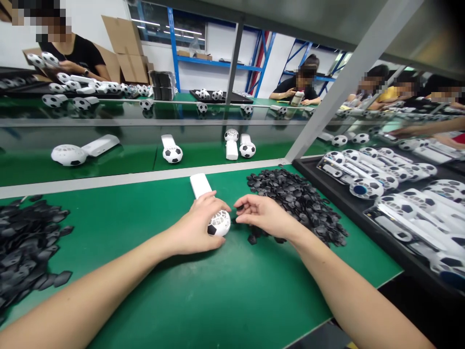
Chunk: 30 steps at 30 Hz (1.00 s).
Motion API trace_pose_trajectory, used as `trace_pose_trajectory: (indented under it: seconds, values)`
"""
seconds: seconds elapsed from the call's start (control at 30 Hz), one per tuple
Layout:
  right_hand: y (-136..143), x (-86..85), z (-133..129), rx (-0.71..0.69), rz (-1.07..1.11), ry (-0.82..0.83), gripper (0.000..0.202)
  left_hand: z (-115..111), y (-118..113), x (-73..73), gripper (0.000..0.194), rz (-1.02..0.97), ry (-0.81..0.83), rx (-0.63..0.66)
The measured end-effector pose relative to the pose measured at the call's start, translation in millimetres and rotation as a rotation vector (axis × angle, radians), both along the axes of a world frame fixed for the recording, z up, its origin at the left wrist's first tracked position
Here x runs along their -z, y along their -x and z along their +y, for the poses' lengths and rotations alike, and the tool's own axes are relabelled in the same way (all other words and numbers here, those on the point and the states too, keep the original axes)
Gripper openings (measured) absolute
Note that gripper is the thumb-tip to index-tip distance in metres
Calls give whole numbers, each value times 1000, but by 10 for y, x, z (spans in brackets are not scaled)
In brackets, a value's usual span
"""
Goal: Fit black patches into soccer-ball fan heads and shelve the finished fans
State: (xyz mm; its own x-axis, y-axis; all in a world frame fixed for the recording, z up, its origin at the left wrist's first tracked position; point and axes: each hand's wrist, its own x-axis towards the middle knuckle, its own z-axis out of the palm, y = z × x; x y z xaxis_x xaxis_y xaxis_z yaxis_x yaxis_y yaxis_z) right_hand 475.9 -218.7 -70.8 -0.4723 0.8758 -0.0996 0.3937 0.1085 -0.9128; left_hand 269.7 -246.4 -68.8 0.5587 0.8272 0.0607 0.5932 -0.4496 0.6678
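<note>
Conveyor belt [119, 162] as landmark: finished fans [172, 153] lie upon it; a dark tray [399, 242] of fans sits right of it; seated co-workers [298, 87] beyond.

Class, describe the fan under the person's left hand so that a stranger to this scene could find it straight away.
Start at the green table nearest the camera, between two heaps of black pieces. In its middle the left hand grips a white fan with a ball-shaped head and flat handle. It is the only fan on this table; the others lie on the belt beyond or in the tray.

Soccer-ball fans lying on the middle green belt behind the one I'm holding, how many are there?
4: one far left, one centre, two side by side right of centre. The slanted post may hide more.
</note>
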Motion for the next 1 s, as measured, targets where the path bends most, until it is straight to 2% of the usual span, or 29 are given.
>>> trace_pose_trajectory:
  seconds: [0.07, 0.17, 0.23, 0.4, 0.57, 0.67, 0.87, 1.0]
  values:
    - [-13, 13, 18, -28, -59, -117, 16, 10, 8, -8, 49, 2, 12, 23]
    - [-20, -1, 28, -9, -145, -425, 9, 23, 21, -15, 48, 9, 14, 49]
    - [-14, -28, 16, -12, -133, -508, 9, 27, 28, -15, 48, 4, 9, 53]
    - [13, -88, -50, -134, -32, -346, 7, 28, 40, -7, 48, -9, 5, 54]
    - [53, -79, -83, -250, 35, -373, 8, 30, 9, -26, 49, -4, 42, 25]
    - [108, -36, -100, -202, 73, -320, 5, 13, -37, -38, 56, -19, 59, -62]
    - [189, 82, -104, -132, 182, -179, 13, -25, -94, -32, 37, -64, 7, -127]
    - [192, 117, -80, -139, 218, -53, 18, -27, -96, -15, 35, -80, 15, -140]
